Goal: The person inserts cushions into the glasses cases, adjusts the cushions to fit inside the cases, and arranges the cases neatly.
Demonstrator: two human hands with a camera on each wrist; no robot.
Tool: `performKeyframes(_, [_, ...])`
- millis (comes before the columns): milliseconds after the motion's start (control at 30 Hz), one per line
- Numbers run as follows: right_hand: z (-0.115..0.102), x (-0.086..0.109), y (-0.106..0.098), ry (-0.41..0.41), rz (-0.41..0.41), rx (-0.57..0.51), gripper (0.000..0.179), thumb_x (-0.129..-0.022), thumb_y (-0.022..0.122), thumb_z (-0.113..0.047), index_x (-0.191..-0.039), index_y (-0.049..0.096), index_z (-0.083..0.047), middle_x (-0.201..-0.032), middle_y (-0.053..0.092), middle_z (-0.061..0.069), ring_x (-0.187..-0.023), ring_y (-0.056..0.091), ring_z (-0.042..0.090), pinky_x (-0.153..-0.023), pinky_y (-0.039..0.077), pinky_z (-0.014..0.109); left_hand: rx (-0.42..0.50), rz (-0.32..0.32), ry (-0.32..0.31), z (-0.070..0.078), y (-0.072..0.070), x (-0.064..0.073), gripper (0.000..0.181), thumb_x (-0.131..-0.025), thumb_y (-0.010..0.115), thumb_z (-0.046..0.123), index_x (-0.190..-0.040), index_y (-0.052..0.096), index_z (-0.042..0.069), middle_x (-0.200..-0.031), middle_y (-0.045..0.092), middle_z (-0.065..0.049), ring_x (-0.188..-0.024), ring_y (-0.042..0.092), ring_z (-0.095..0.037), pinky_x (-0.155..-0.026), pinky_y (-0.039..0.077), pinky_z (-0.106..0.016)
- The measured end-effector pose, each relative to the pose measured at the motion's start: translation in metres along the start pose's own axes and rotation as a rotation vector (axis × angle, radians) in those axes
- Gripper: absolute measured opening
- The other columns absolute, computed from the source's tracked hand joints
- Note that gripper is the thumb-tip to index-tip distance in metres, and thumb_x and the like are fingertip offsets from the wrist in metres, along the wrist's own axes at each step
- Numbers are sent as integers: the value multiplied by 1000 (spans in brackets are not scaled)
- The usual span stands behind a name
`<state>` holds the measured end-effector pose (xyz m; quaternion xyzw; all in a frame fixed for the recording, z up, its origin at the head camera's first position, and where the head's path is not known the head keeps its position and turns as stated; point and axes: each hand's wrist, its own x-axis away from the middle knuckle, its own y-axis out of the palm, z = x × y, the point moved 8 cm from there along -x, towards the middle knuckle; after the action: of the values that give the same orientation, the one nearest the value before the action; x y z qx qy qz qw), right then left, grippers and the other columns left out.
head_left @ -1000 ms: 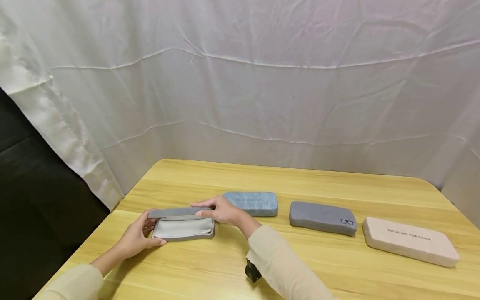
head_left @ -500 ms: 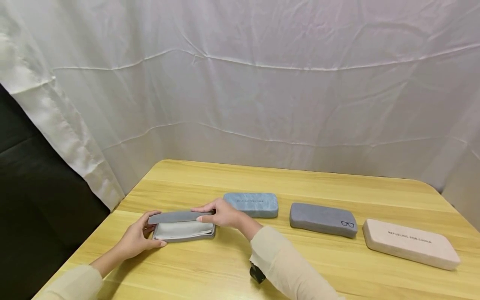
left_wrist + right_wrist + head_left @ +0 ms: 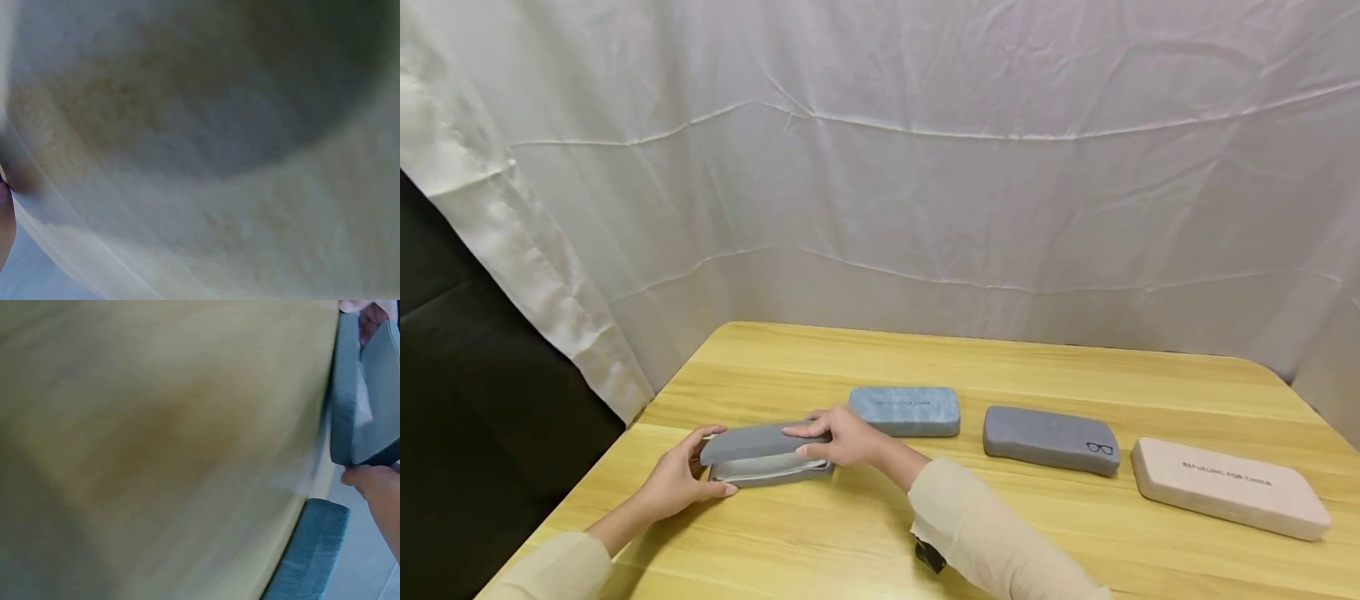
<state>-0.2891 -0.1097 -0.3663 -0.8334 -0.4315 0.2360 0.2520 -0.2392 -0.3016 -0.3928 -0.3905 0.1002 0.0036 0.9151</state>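
A grey glasses case [image 3: 758,440] lies at the left of the table, its lid tilted partly down over a pale lining. Around the case's left end curls my left hand [image 3: 670,477], thumb at the front lower edge and fingers up behind. My right hand [image 3: 848,437] holds the right end of the lid, fingers on top and thumb at its front edge. In the right wrist view the same case [image 3: 345,394] shows its gap from the side, with a white cloth-like piece [image 3: 362,400] inside. The left wrist view is mostly blurred tabletop [image 3: 281,219].
A blue glasses case [image 3: 906,410] lies just behind my right hand. Further right on the wooden table [image 3: 1000,358] are a slate-grey case [image 3: 1045,437] with a glasses print and a pale pink case [image 3: 1228,485]. A white curtain [image 3: 925,208] hangs behind the table.
The grey case's lid has swung down towards the front, covering more of the pale lining. Both hands keep their places at its ends; the other cases stay put.
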Motion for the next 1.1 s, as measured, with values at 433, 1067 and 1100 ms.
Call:
performKeyframes(433, [14, 6, 7, 148, -3, 184, 48, -86, 66, -21, -132, 52, -20, -145, 38, 14, -130, 43, 26, -97, 44, 30, -51, -3, 3, 3, -1, -2, 75, -64, 85, 23, -125, 48, 1, -114, 62, -22, -95, 62, -28, -70, 49, -22])
performKeyframes(1067, [19, 4, 3, 222, 31, 266, 61, -84, 69, -19, -139, 42, -13, -148, 36, 9, -129, 42, 23, -95, 44, 27, -53, -53, 26, 4, 6, -15, 75, -64, 84, 15, -125, 47, -6, -118, 56, -26, -102, 60, -38, -81, 52, -37])
performKeyframes(1100, [19, 4, 3, 230, 32, 265, 61, -84, 69, -19, -139, 42, -14, -148, 36, 9, -130, 42, 23, -96, 45, 28, -60, -57, 24, 5, 6, -16, 75, -64, 84, 16, -125, 47, -6, -118, 56, -27, -102, 61, -38, -81, 53, -38])
